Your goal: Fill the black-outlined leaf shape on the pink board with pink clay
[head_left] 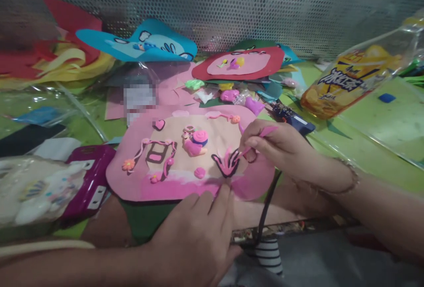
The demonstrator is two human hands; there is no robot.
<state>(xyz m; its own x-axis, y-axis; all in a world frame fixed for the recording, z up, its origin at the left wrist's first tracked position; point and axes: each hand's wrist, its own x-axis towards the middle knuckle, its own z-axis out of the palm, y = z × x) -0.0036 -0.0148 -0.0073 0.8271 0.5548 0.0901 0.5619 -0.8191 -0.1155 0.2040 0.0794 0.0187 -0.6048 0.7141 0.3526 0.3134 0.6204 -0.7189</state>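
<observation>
Right hand (281, 150): we are pinching a pink strip (245, 150), slanting down toward the black-edged motif (227, 165); left hand (198, 229) is pressing flat, grasping nothing, on the near edge of the card (132, 185).

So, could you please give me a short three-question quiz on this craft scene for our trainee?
1. True or false: the left hand rests on the near edge of the pink board.
2. What does the right hand pinch? A) scissors B) a thin pink piece C) a brush
3. Which clay animal sits at the board's middle?
Key: 1 true; 2 B; 3 the snail.
</observation>
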